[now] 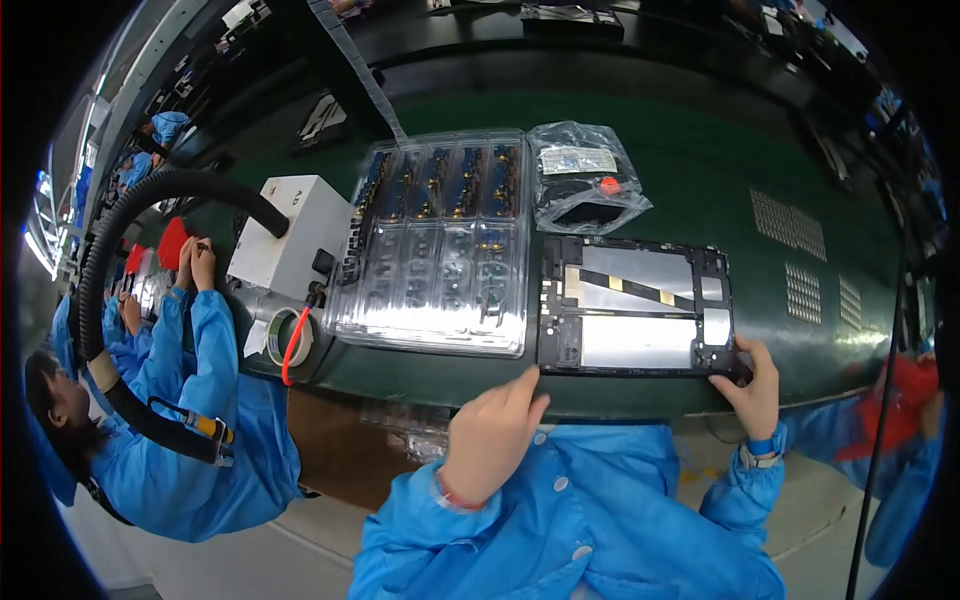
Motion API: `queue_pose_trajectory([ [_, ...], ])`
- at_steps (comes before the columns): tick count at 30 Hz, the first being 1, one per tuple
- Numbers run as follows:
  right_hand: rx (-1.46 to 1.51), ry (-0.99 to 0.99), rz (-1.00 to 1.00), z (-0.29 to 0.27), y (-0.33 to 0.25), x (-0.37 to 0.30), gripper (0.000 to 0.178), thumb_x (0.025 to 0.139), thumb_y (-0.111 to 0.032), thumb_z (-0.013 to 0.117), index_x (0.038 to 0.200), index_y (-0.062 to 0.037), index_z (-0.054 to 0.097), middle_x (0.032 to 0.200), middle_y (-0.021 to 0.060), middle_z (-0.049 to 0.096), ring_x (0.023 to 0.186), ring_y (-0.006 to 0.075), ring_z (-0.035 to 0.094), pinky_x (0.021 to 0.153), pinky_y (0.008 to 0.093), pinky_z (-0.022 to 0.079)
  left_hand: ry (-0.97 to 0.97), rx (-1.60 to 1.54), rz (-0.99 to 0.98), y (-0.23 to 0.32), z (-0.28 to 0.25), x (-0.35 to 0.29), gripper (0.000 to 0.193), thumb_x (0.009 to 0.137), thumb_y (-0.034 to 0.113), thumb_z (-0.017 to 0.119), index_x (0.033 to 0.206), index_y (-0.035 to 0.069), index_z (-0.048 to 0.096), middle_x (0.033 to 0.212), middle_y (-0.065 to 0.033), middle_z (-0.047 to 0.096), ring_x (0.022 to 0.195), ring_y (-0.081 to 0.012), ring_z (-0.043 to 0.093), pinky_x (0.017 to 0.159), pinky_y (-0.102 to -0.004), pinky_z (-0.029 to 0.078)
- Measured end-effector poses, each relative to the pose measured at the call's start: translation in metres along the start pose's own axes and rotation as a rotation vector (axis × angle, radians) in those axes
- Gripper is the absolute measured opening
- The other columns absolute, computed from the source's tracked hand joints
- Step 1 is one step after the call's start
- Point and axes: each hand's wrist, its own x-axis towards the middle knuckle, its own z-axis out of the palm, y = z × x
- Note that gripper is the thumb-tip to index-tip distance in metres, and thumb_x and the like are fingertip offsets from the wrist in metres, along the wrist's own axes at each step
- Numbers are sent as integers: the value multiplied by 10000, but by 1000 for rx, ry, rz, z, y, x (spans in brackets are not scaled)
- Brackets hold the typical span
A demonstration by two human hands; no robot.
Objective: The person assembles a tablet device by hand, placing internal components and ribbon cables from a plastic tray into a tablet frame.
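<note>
An opened tablet (640, 343), with a black frame and silver metal plates inside, lies flat at the near edge of the green table. Across it runs a slanted black strip with yellowish patches. My right hand (752, 390) is closed on its near right corner, fingers over the edge and thumb at the front. At the near left corner, my left hand (490, 440) touches the tablet with a stretched index finger. Its thumb stands apart from that finger, and the other fingers are partly hidden.
Left of the tablet sits a clear plastic tray (432, 345) with small blue-and-gold parts in its far compartments. A clear bag (590, 215) lies behind. White box (285, 235), black hose (140, 190) and tape roll (277, 342) stand left, near a co-worker (190, 440). Small-part sheets (788, 224) lie right.
</note>
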Motion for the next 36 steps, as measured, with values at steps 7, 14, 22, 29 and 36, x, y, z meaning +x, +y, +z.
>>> queue_pose_trajectory([
  [7, -44, 78, -90, -13, -50, -23, 483, 592, 9, 652, 1053, -26, 513, 1023, 108, 543, 575, 139, 437, 526, 214, 370, 211, 217, -2, -84, -104, 95, 165, 736, 107, 568, 897, 77, 582, 676, -117, 579, 612, -299, 552, 570, -367, 436],
  [14, 114, 30, -324, 1, -77, -18, 340, 621, 30, 605, 955, -19, 565, 827, 98, 607, 648, 170, 569, 500, 225, 409, -48, 534, 172, -202, -85, 174, 124, 714, 74, 560, 837, 89, 572, 840, -72, 547, 816, -263, 542, 689, -357, 455],
  [22, 121, -207, -383, 9, -82, -10, 310, 631, -25, 640, 931, 3, 569, 788, 132, 603, 680, 254, 602, 554, 285, 473, -141, 622, 148, -201, -71, 175, 110, 700, 94, 582, 807, 71, 581, 869, -55, 548, 815, -255, 546, 698, -369, 457],
  [29, 146, -276, -462, 22, -88, 5, 282, 635, -45, 649, 899, 16, 572, 783, 148, 604, 697, 286, 603, 603, 316, 485, -132, 494, 123, -206, -74, 172, 109, 691, 127, 594, 766, 54, 563, 900, -56, 539, 836, -254, 536, 716, -366, 447],
  [36, 162, -314, -499, 32, -87, 14, 267, 650, -69, 652, 894, 8, 575, 795, 144, 606, 697, 285, 603, 598, 316, 485, -78, 356, -36, -197, -86, 178, 127, 693, 100, 591, 789, 41, 533, 805, -91, 566, 748, -255, 566, 652, -335, 451],
])
